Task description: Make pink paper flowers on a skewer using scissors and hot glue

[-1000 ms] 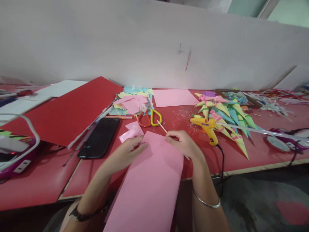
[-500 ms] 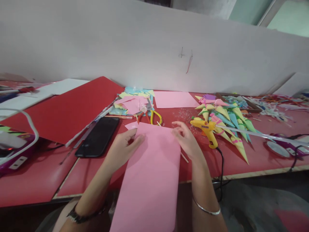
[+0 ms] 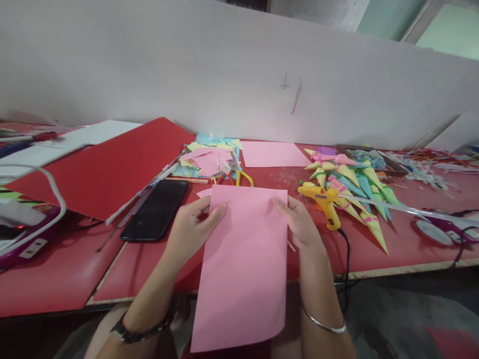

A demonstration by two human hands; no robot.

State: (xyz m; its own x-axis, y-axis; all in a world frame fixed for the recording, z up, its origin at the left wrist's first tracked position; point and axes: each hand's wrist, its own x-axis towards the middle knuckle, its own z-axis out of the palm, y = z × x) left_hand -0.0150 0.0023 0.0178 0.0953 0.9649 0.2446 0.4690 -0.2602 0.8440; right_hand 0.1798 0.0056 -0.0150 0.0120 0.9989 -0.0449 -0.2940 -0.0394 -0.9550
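A sheet of pink paper [image 3: 245, 264] hangs in front of me, its upper part over the table edge and its lower end above my lap. My left hand [image 3: 196, 222] pinches its upper left edge, thumb on top. At the upper right edge, my right hand [image 3: 297, 219] grips the same sheet, thumb on the face and the other fingers behind. Behind the sheet, pliers with red and yellow handles [image 3: 245, 178] show only in part. To the right of my right hand lies a yellow hot glue gun [image 3: 325, 202] with a long clear glue stick in it.
Left of me lie a black phone [image 3: 155, 212] and a large red board [image 3: 112, 169]. Paper scraps [image 3: 209, 159] and another pink sheet [image 3: 275, 154] lie near the wall. Small paper cones [image 3: 355, 182] pile up at the right. A purple power strip [image 3: 33, 244] stands far left.
The pink sheet has straightened and risen, so its lower edge now shows. My right hand has closed from a loose touch to a grip on the sheet's right edge.
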